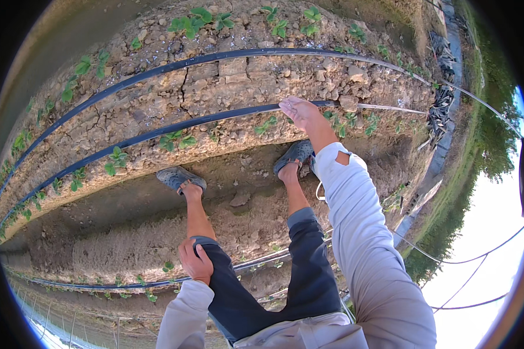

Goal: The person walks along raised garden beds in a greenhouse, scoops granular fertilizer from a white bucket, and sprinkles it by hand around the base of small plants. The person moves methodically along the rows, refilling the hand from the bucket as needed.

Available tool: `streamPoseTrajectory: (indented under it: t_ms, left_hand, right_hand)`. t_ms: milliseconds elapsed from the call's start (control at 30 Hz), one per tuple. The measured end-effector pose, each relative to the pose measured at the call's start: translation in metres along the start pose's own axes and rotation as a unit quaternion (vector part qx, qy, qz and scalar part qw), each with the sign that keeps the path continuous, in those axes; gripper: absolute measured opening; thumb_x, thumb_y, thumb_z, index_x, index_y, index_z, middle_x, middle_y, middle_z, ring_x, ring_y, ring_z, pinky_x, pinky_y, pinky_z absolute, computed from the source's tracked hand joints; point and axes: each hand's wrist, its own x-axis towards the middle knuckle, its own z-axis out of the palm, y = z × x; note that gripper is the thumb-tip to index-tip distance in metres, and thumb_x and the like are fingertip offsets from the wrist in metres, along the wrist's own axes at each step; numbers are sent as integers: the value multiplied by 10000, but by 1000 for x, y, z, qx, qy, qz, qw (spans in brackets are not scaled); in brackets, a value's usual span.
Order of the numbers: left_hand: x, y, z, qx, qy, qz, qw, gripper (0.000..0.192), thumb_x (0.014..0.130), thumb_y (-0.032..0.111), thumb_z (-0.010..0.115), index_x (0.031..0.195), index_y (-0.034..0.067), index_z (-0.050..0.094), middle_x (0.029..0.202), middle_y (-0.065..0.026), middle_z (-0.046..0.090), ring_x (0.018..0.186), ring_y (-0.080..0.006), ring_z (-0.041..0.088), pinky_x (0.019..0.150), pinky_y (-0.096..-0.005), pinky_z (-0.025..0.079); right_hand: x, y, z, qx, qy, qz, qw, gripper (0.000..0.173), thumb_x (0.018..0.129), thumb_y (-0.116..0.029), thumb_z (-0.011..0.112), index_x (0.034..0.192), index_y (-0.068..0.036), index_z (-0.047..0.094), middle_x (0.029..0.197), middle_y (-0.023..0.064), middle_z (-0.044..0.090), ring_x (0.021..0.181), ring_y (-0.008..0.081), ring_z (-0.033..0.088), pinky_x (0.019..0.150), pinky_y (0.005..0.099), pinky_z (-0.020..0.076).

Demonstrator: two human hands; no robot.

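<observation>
My right hand (298, 114) reaches over the raised soil bed (231, 85), above the nearer black drip irrigation tube (192, 123). Its fingers are cupped and close together, and whitish specks show near the fingertips. Whether it holds any granules I cannot tell. Small green strawberry-like seedlings (265, 125) grow along this tube, one just left of the hand. White granules (192, 46) lie scattered on the soil around the farther tube (227, 55). My left hand (195, 261) rests on my left knee, over the dark trouser leg (220, 257), with nothing visible in it.
My feet, in grey clogs (181, 179), stand in the furrow (126, 205) against the bed. A white loop handle (319, 191) shows beside my right sleeve, its container mostly hidden. A clod (348, 103) sits on the nearer tube. Crumpled black plastic (441, 109) lies at the bed's right end.
</observation>
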Motion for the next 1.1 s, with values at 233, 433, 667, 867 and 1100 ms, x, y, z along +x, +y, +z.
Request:
streamPoseTrajectory:
  t_ms: [233, 433, 667, 867, 1100]
  left_hand:
    - [2, 11, 6, 5, -1, 25, 1000, 270, 991, 203, 514, 1137, -8, 599, 1138, -236, 571, 1031, -457, 571, 883, -514, 468]
    - [3, 19, 11, 34, -19, 28, 999, 271, 987, 216, 518, 1129, 4, 607, 1128, -233, 574, 1028, -451, 569, 874, -518, 466]
    - [3, 27, 17, 43, -12, 42, 998, 275, 988, 230, 516, 1109, 1, 609, 1127, -225, 577, 1026, -454, 563, 880, -521, 458]
    - [3, 28, 18, 53, -16, 34, 998, 271, 992, 228, 512, 1101, -2, 606, 1115, -224, 576, 1020, -449, 563, 877, -518, 458]
    - [5, 26, 22, 34, -18, 27, 999, 270, 992, 207, 517, 1132, -8, 603, 1105, -225, 574, 1011, -453, 566, 864, -519, 465]
  right_hand:
    - [-21, 43, 76, 30, -112, 73, 991, 450, 1055, -16, 401, 1486, 90, 328, 1460, 263, 444, 1253, 366, 579, 1039, 393, 553]
    - [0, 20, 34, 50, -56, 70, 995, 433, 1060, -45, 394, 1477, 67, 361, 1453, 235, 469, 1242, 364, 586, 1008, 404, 574]
    - [8, -13, -35, -42, 94, 25, 994, 390, 1065, -105, 414, 1415, 62, 464, 1420, 213, 528, 1167, 341, 623, 984, 396, 579]
    - [-3, 24, 31, 8, 8, 68, 998, 347, 1050, -135, 507, 1364, 12, 492, 1353, 181, 568, 1159, 324, 623, 999, 409, 554]
    - [-70, 51, 150, 66, -256, 123, 957, 615, 1030, -296, 528, 1587, -206, 286, 1697, 8, 124, 1537, 343, 166, 1154, 645, 294]
